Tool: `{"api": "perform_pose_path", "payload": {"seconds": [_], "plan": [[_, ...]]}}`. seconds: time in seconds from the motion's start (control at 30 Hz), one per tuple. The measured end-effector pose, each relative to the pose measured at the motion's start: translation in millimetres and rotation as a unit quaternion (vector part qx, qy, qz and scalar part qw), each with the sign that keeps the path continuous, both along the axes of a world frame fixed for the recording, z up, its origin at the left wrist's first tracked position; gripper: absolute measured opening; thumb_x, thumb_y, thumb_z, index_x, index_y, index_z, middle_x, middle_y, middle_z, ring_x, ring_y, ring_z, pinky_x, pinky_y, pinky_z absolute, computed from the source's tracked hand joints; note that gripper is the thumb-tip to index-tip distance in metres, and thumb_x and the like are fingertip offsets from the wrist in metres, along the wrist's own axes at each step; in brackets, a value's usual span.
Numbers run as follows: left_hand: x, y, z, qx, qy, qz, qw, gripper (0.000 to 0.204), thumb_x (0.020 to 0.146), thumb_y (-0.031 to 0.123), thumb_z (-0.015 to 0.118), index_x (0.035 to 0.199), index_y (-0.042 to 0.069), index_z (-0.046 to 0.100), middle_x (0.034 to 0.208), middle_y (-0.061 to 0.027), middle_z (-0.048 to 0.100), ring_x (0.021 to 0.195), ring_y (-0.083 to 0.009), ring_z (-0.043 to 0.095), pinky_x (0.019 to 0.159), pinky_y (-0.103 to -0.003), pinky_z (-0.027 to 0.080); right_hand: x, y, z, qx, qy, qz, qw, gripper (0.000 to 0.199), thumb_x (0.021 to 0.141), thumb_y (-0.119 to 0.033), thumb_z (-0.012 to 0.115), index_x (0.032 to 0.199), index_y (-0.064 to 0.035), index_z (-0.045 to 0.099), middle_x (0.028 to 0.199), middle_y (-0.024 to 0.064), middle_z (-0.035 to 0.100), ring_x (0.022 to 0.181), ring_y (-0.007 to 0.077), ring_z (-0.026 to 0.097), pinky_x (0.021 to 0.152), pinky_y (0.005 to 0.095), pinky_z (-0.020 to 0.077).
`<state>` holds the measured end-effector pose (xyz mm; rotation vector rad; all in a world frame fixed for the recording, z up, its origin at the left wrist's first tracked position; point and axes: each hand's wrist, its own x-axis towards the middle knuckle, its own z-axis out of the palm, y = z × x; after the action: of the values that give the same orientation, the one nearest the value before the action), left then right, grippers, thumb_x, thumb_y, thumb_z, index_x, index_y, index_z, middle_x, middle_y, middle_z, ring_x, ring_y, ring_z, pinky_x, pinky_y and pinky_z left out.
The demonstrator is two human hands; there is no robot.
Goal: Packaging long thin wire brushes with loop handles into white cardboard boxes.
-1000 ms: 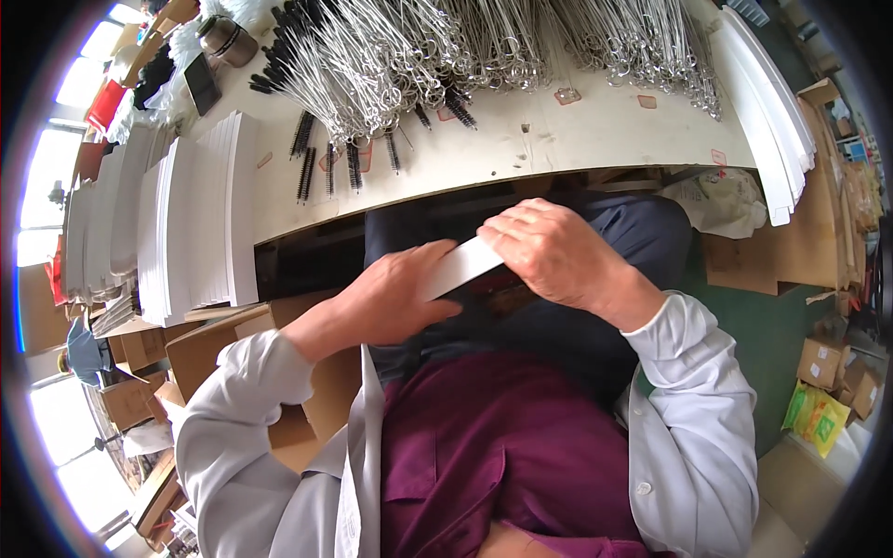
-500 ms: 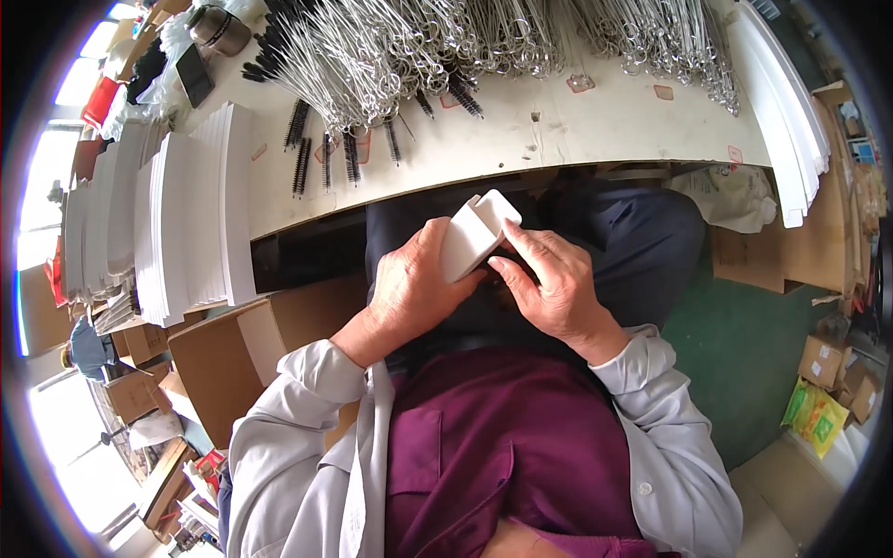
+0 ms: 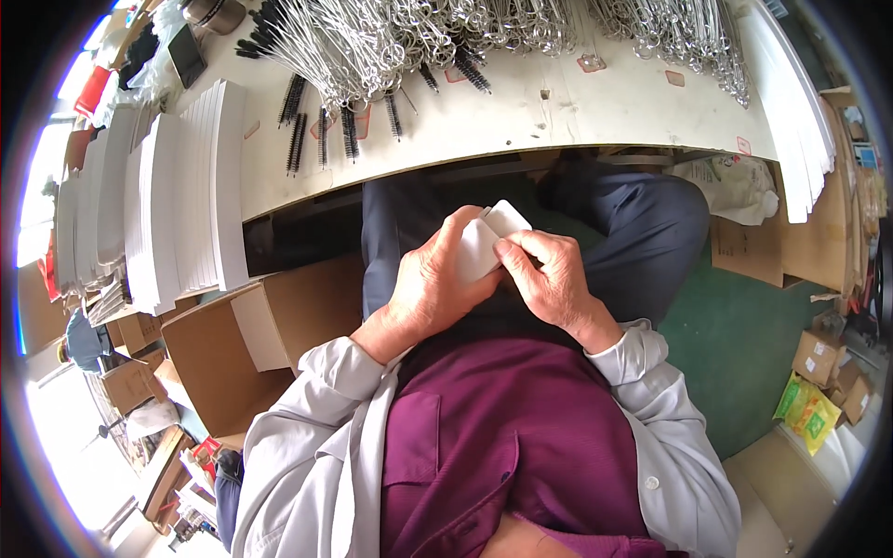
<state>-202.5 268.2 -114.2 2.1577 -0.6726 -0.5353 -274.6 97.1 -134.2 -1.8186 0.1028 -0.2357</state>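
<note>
A small white cardboard box is held above my lap, its end flap tilted at the far end. Wrapped round the box's left side is my left hand, thumb along its upper edge. My right hand pinches the flap between thumb and fingers. Most of the box's underside is hidden by my fingers. Beyond my hands, on the table, lies a big heap of wire-handled brushes with looped ends. Several black-bristled brush heads point toward me near its left part.
Stacks of long white folded card stand at the table's left, with more white card at its right end. An open brown carton sits below left. A thermos and a dark phone-like slab lie far left.
My right thumb and fingers have closed on the box's end flap, which now leans lower over the opening. Both hands have shifted slightly, still holding the box.
</note>
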Motion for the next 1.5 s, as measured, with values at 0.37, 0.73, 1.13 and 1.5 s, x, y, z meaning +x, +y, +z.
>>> {"api": "perform_pose_path", "payload": {"seconds": [0.37, 0.73, 1.13, 1.5], "plan": [[3.1, 2.0, -5.3, -0.019, 0.020, -0.033, 0.999, 0.064, 0.076, 0.014, 0.080, 0.133, 0.012, 0.051, 0.110, -0.0188, 0.071, 0.100, -0.0396, 0.071, 0.083, -0.044, 0.060, -2.9, 1.6, -3.0, -0.047, 0.008, 0.040, 0.998, 0.017, 0.097, -0.010, 0.067, 0.086, 0.0027, 0.071, 0.066, 0.0120, 0.064, 0.055, 0.0169, 0.061, 0.052, 0.0320, 0.0439], [0.0, 0.3, -15.4, -0.033, -0.031, -0.025, 0.999, 0.048, 0.078, 0.017, 0.080, 0.119, 0.011, 0.056, 0.104, -0.0180, 0.070, 0.090, -0.0411, 0.072, 0.075, -0.046, 0.061, -10.7, 12.5, -8.6, 0.167, 0.086, -0.047, 0.981, 0.026, 0.098, -0.011, 0.070, 0.119, 0.0040, 0.065, 0.088, 0.0117, 0.075, 0.081, 0.0123, 0.072, 0.069, 0.0280, 0.0568], [-8.7, -4.1, -20.4, 0.033, -0.034, 0.023, 0.999, 0.067, 0.081, 0.021, 0.080, 0.134, 0.005, 0.043, 0.093, -0.0224, 0.072, 0.083, -0.0398, 0.074, 0.071, -0.046, 0.061, -1.1, 13.2, 0.9, -0.116, -0.004, -0.013, 0.993, 0.026, 0.099, -0.015, 0.066, 0.114, 0.0049, 0.071, 0.094, 0.0197, 0.075, 0.082, 0.0319, 0.074, 0.071, 0.0358, 0.0581], [-13.0, -6.5, -34.9, -0.020, -0.151, 0.042, 0.987, 0.050, 0.076, 0.021, 0.084, 0.114, 0.003, 0.056, 0.090, -0.0161, 0.070, 0.076, -0.0363, 0.073, 0.064, -0.044, 0.060, 4.7, 26.1, -17.8, 0.167, 0.092, -0.091, 0.977, 0.017, 0.096, -0.011, 0.074, 0.100, 0.0047, 0.071, 0.085, 0.0119, 0.077, 0.079, 0.0115, 0.073, 0.069, 0.0262, 0.0575]]}}
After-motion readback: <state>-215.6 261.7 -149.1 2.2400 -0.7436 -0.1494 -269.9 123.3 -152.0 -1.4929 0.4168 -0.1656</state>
